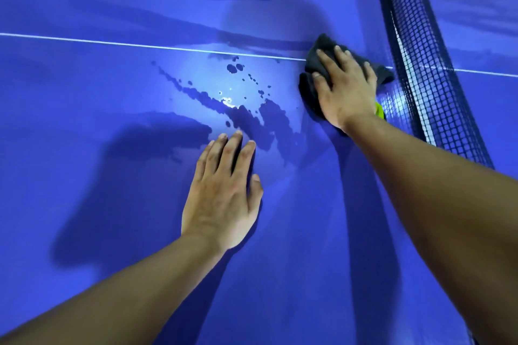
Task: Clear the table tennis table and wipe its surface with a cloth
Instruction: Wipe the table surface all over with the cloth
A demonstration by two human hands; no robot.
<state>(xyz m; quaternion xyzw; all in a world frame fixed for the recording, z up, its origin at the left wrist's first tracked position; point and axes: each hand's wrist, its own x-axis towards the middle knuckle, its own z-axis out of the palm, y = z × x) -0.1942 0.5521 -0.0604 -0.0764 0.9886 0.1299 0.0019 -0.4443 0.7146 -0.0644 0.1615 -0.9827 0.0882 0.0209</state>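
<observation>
The blue table tennis table [98, 109] fills the view. My right hand [346, 89] lies flat with spread fingers on a dark grey cloth [315, 64], pressing it to the table right beside the net, on the white centre line. A bit of yellow-green shows under the wrist side of that hand. My left hand [224, 196] rests flat on the table, fingers straight, nearer to me. Between the two hands lie wet streaks and droplets [246, 112].
The dark mesh net [414, 64] runs from the top right down toward the right edge, just right of the cloth. A thin white centre line [112, 43] crosses the table from left to right. Shadows of my arms fall on the surface.
</observation>
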